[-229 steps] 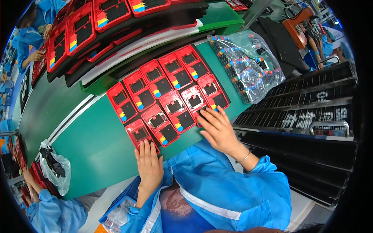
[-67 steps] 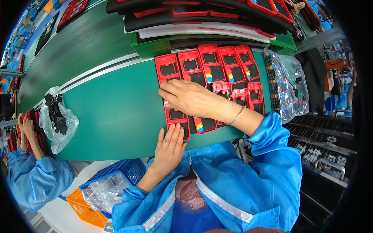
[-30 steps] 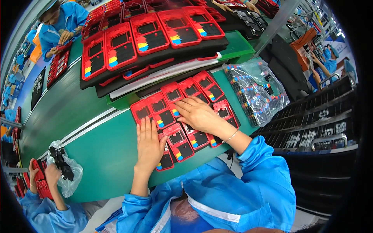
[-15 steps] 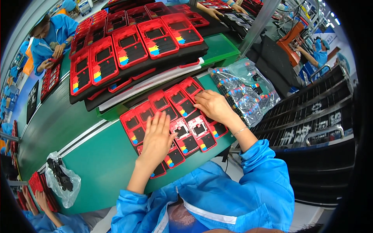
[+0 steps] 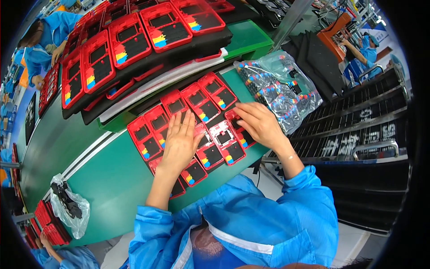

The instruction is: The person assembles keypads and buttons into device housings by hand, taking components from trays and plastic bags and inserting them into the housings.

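Red phone-shaped frames (image 5: pixel 195 104) with black inner panels and yellow and blue tabs lie in two rows on a black pad (image 5: pixel 220 117). My left hand (image 5: pixel 179 145) rests flat over the middle of the rows, fingers stretched out and covering parts of several frames. At the right end of the near row, my right hand (image 5: pixel 263 125) reaches over a red frame (image 5: pixel 244 134) with its fingers extended at its upper edge; nothing gripped shows in them. Two near-row frames, one of them a white-patterned frame (image 5: pixel 225 139), show pale metal around a dark opening.
Stacked black trays of similar red frames (image 5: pixel 130 38) rise beyond the pad beside a green bin (image 5: pixel 248 38). A clear bag of small colourful parts (image 5: pixel 280 89) lies right; a bag with black pieces (image 5: pixel 69 201) lies left. A black slotted rack (image 5: pixel 354 130) stands right. Co-workers sit at left.
My right hand has moved from the far row's right-end frame to the near row's right-end frame. My left hand stays spread over the middle frames. The whole view has shifted slightly.
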Available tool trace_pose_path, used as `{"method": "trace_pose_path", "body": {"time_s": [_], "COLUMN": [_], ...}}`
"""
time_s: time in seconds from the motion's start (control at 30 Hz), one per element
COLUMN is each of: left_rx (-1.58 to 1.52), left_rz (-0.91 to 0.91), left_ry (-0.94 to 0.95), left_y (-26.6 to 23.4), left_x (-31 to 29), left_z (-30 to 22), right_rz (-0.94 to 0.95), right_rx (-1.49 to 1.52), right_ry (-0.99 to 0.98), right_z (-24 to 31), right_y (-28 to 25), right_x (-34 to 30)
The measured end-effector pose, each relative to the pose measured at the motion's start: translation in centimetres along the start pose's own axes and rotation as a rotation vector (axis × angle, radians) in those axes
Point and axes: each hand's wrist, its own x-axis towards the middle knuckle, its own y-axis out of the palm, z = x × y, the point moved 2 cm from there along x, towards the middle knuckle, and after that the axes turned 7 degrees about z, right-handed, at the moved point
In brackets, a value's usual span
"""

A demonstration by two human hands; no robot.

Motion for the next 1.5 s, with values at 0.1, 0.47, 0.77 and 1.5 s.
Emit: {"method": "trace_pose_path", "body": {"time_s": [0.1,0.47,0.77,1.5], "left_rx": [0.003,-0.042,-0.261,-1.713], "left_rz": [0.022,0.076,-0.253,-0.625], "left_ry": [-0.022,-0.022,-0.555,-0.511], "left_y": [-0.3,-1.0,-4.9,-1.9], "left_x": [0.2,-0.5,-14.4,-16.7], "left_z": [-0.6,-0.8,1.4,-2.2], "right_rz": [-0.048,0.009,0.158,-0.012], "right_rx": [-0.006,0.022,0.055,1.234], "right_ry": [0.01,0.071,0.211,0.619], "right_z": [1.6,1.9,1.6,-0.7], "right_y": [0.4,3.3,3.7,4.5], "right_x": [-3.7,-7.0,-5.6,-6.8]}}
